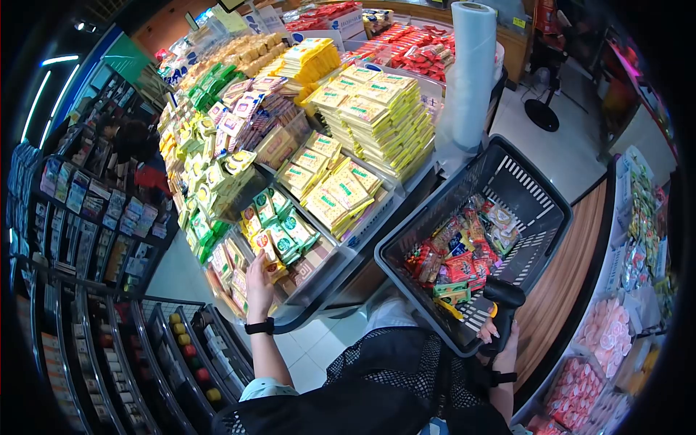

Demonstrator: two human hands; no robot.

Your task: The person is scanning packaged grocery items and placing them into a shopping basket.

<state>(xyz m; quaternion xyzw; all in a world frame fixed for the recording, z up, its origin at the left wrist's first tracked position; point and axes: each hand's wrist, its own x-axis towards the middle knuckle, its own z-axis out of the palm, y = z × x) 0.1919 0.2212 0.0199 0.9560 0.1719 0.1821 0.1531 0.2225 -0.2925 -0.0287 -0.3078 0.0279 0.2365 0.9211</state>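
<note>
My left hand (259, 291) reaches over the front of the snack display, a dark band on its wrist. Its fingers are stretched out, fingertips right at a yellow and red snack packet (267, 252). Green and white packets (291, 235) lie just to the right in the same bin. At the near end of the shopping basket (388, 264), my right hand (505, 346) is wrapped round the handle of a black gun-shaped scanner (505, 293). The dark grey basket holds a mix of wrapped snacks (464, 250), in red, green and clear packaging.
Yellow cracker packs (373, 116) are piled high on the display, beside a tall roll of clear plastic bags (473, 80). Pink packaged goods (605, 337) fill a counter at right. Dark shelving (156, 348) stands at left, and a person (134, 141) is behind it.
</note>
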